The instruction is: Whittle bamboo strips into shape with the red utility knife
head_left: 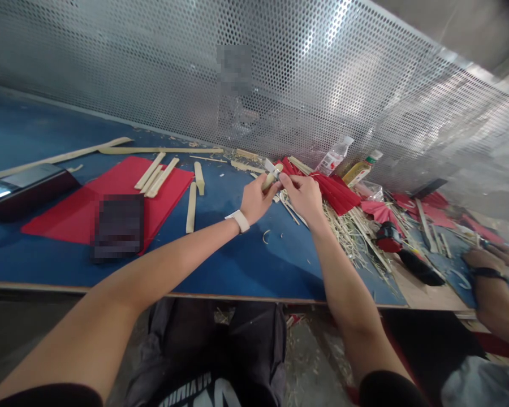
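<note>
My left hand (257, 199), with a pale band at the wrist, is closed round a short light wooden piece (268, 181) above the blue table. Touching it from the right is my right hand (302, 195), its fingers closed on a small knife whose pale blade (270, 165) points up and left. The knife's handle is mostly hidden by the fingers. Left of my hands, two wooden pieces (190, 207) lie on the blue surface. Several more wooden strips (161, 178) rest on a red sheet (110, 186).
A dark device (29, 189) and a blurred dark object (119, 226) stand left. Two bottles (336, 155) (362, 168), red cloth (335, 193), shavings (343, 234) and a power tool (407, 254) lie right. Another person's hand (486, 261) is at far right. A perforated metal screen (173, 73) rises behind.
</note>
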Demonstrator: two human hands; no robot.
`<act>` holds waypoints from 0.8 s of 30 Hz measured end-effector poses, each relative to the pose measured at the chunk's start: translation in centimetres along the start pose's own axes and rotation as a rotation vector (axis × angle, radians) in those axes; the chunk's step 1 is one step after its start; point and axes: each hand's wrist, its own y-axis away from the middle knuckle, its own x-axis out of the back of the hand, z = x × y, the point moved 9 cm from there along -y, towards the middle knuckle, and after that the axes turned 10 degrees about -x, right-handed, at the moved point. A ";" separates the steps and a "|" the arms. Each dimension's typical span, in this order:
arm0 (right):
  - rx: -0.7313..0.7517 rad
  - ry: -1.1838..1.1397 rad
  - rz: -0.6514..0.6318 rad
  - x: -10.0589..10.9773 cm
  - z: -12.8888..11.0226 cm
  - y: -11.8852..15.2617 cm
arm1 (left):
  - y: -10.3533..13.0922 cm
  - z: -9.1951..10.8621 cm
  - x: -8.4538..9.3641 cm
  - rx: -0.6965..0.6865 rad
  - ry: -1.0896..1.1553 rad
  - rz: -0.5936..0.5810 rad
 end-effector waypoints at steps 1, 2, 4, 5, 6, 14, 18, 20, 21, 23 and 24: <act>-0.004 -0.006 0.002 0.1 0.0 0.0 | 0.0 0.0 0.0 0.001 -0.005 0.001; -0.006 -0.012 0.004 0.1 0.0 0.1 | -0.1 -0.1 0.0 0.000 -0.010 0.003; -0.014 -0.015 0.002 0.2 -0.1 0.1 | -0.2 -0.2 -0.1 -0.004 -0.020 0.003; -0.024 -0.009 -0.001 0.2 0.0 0.1 | -0.2 -0.2 -0.1 -0.007 -0.026 0.002; -0.037 0.003 -0.004 0.2 0.0 0.1 | -0.2 -0.2 -0.1 -0.009 -0.033 0.000; -0.054 0.018 0.032 0.2 0.1 0.3 | -0.7 -0.1 0.5 0.031 -0.078 -0.031; -0.025 -0.088 0.076 0.2 0.2 0.1 | -0.9 0.2 1.0 0.074 -0.062 -0.037; -0.013 -0.154 0.104 0.5 0.6 -0.3 | -0.7 0.7 1.0 0.078 -0.051 -0.046; -0.008 -0.179 0.123 0.7 0.8 -0.6 | -0.6 1.0 0.9 0.069 -0.046 -0.059; -0.006 -0.212 0.158 1.1 1.5 -1.1 | -0.4 1.6 0.7 0.050 -0.041 -0.084; -0.007 -0.226 0.169 1.2 1.9 -1.3 | -0.3 1.6 0.8 0.050 -0.041 -0.088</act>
